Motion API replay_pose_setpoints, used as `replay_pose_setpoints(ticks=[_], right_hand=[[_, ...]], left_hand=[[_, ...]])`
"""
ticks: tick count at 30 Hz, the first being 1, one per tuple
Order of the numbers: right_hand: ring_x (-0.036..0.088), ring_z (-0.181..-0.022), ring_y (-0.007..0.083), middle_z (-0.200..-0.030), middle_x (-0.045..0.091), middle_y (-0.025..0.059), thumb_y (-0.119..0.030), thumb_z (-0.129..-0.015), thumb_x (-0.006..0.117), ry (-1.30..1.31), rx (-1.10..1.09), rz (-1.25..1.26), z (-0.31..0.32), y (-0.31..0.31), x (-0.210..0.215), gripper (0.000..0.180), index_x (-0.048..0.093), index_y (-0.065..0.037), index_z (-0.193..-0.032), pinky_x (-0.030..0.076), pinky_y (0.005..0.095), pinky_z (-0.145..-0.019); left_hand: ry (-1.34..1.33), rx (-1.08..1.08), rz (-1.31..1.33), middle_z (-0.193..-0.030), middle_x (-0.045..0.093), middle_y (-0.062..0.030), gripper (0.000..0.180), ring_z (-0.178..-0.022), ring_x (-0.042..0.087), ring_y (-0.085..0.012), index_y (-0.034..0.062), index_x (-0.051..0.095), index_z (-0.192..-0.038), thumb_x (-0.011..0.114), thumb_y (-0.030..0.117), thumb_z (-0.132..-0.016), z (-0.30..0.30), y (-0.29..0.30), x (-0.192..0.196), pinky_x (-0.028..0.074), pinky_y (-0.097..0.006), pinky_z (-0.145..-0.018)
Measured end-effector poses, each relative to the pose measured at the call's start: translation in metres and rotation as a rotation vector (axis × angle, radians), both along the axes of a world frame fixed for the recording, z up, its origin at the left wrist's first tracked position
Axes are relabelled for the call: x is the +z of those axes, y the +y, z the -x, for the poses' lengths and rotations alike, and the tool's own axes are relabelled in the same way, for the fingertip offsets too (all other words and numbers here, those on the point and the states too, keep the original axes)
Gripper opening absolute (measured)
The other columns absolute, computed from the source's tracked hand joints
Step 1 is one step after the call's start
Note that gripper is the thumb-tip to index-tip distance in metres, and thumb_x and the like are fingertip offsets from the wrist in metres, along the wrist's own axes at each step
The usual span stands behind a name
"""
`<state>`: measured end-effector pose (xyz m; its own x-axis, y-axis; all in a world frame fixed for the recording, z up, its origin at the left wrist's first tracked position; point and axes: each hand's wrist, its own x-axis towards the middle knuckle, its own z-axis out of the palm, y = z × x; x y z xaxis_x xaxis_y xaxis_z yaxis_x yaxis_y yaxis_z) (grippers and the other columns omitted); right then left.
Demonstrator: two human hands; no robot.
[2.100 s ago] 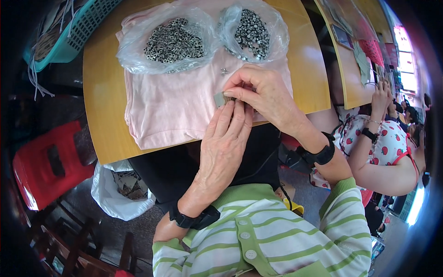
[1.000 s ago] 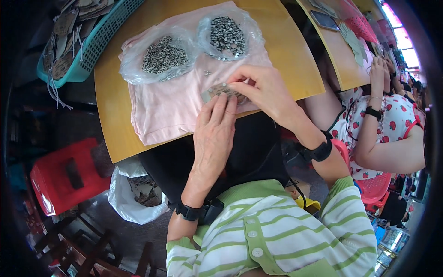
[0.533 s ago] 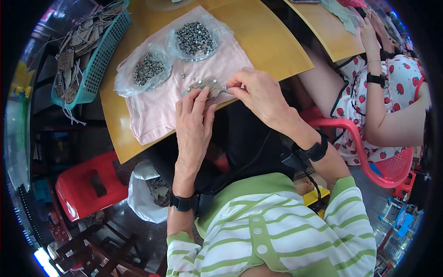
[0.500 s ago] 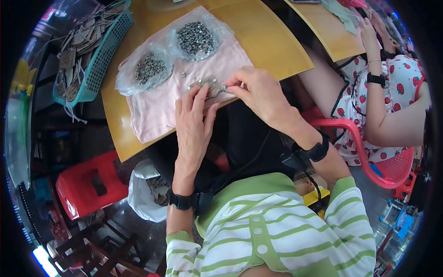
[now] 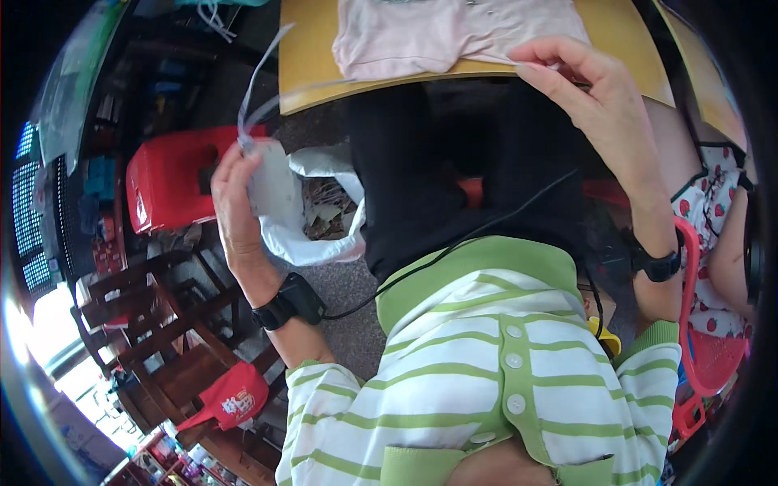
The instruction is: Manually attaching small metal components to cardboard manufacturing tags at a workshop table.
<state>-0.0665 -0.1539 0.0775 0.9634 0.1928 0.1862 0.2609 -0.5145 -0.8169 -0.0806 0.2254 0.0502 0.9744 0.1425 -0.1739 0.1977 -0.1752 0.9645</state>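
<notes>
Pinching a pale tag (image 5: pixel 272 180) with white string (image 5: pixel 248 93) in the left hand (image 5: pixel 232 194), just off the near left corner of the table (image 5: pixel 304 61), above a white bag (image 5: pixel 316 253) and a red stool (image 5: pixel 162 185). Curling the right hand (image 5: pixel 604 93) over the table's near edge by the pink cloth (image 5: pixel 397 36), with thumb and fingertips close; hard to tell if pinching anything.

Glare lower left (source hard to tell); deep shadow under table (image 5: pixel 304 81); white string (image 5: pixel 254 83) blurred; fisheye rim bent, black.
</notes>
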Motion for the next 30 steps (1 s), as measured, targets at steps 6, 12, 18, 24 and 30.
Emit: replay_pose_setpoints(ticks=[6, 12, 18, 24, 30], right_hand=[[0.052, -0.067, 0.0073, -0.075, 0.061, 0.0020, -0.014, -0.089, 0.065, 0.150, 0.106, 0.034, 0.007, 0.007, -0.019, 0.017, 0.066, 0.002, -0.096, 0.044, 0.0230, -0.065], [0.062, -0.070, 0.0241, -0.076, 0.064, 0.0134, -0.014, -0.085, 0.065, 0.271, 0.248, 0.172, 0.002, 0.027, -0.039, 0.016, 0.066, 0.000, -0.091, 0.048, 0.0318, -0.066], [0.064, -0.078, 0.0320, -0.080, 0.066, 0.0150, -0.019, -0.086, 0.061, 0.186, 0.357, 0.329, -0.020, 0.046, -0.084, 0.019, 0.068, -0.002, -0.089, 0.050, 0.0400, -0.071], [0.063, -0.076, 0.0289, -0.081, 0.066, 0.0133, -0.019, -0.086, 0.060, 0.278, 0.368, 0.318, -0.027, 0.049, -0.097, 0.020, 0.066, 0.000, -0.088, 0.049, 0.0370, -0.071], [0.066, -0.082, 0.0322, -0.086, 0.069, 0.0175, -0.019, -0.083, 0.061, 0.325, 0.497, 0.259, -0.022, 0.066, -0.106, 0.021, 0.069, -0.001, -0.089, 0.051, 0.0392, -0.076]], left_hand=[[0.646, 0.008, -0.324, -0.078, 0.065, -0.0049, 0.026, -0.069, 0.059, -0.0159, 0.0022, 0.068, -0.081, 0.063, 0.028, -0.078, 0.054, 0.132, -0.168, 0.046, -0.031, -0.063], [0.853, 0.092, -0.156, -0.081, 0.066, -0.0079, 0.032, -0.070, 0.062, -0.0199, 0.0044, 0.066, -0.096, 0.066, 0.032, -0.080, 0.060, 0.140, -0.266, 0.051, -0.037, -0.057], [0.523, 0.384, -0.245, -0.103, 0.062, -0.0155, 0.053, -0.072, 0.064, -0.0212, -0.0049, 0.047, -0.126, 0.059, 0.031, -0.090, 0.067, 0.143, -0.275, 0.053, -0.031, -0.060], [0.287, 0.491, 0.432, -0.115, 0.061, -0.0079, 0.043, -0.099, 0.061, -0.0199, 0.0021, 0.054, -0.124, 0.056, 0.034, -0.096, 0.052, 0.131, -0.216, 0.053, -0.034, -0.085], [0.156, 0.316, 0.465, -0.121, 0.060, -0.0143, 0.048, -0.109, 0.060, -0.0267, -0.0011, 0.051, -0.128, 0.056, 0.035, -0.095, 0.091, 0.139, -0.216, 0.051, -0.037, -0.094]])
